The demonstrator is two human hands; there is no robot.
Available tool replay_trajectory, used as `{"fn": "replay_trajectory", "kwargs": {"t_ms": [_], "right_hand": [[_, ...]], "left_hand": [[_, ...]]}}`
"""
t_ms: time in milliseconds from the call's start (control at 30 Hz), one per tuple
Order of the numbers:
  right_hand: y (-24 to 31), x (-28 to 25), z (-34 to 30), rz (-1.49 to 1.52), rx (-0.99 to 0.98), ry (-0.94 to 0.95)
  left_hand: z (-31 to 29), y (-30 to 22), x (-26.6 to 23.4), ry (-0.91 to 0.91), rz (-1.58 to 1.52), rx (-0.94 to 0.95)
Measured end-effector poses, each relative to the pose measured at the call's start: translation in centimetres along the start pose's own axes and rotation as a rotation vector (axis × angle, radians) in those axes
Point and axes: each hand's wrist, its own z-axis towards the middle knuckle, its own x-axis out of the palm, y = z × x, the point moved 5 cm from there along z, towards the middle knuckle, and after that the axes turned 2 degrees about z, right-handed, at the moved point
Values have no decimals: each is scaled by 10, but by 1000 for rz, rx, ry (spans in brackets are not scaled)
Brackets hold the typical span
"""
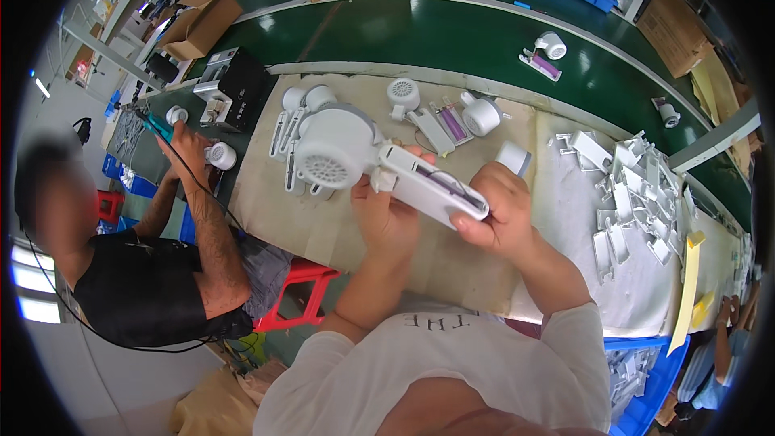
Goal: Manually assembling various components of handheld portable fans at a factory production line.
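Note:
A white handheld fan (333,149) with a round grilled head is up close above the bench. My left hand (386,222) is closed around the handle near the fan's neck. At the handle's other end my right hand (504,206) grips it, thumb along the near edge. A dark slot and what looks like a thin wire run along the handle's upper side. Beyond my hands lie a fan with a purple battery (453,124) in its opened handle, a white motor head (403,94) and another round head (513,157). Several fans (295,99) are clustered left of the held one.
Loose white handle shells (622,186) are heaped on the right. Behind runs a green conveyor (476,28) carrying a fan with a purple battery (542,63). At left a co-worker (153,274) sits by a black machine (230,89). A blue bin (658,379) stands at lower right.

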Motion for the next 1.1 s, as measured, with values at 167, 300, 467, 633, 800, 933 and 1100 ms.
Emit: {"fn": "replay_trajectory", "kwargs": {"t_ms": [167, 300, 467, 633, 800, 933, 1100], "right_hand": [[-37, 12, -5, 24, -31, 327], [-132, -25, 8, -69, 358, 270], [-326, -113, -10, -1029, 795, 139], [-340, -101, 23, -981, 1021, 336], [-350, -109, 20, -591, 803, 111], [-302, -114, 24, -103, 1021, -97], [-175, -67, 38, 271, 747, -96]], "left_hand": [[22, 3, -30, 66, 273, -69], [33, -15, -82, 361, 1581, -172], [46, -15, -110, 425, 1981, -76], [59, -21, -113, 484, 2184, 276], [85, -31, -128, 335, 2231, 191], [75, -31, -92, 307, 2117, 434], [49, 48, -61, 182, 453, -578]]}}
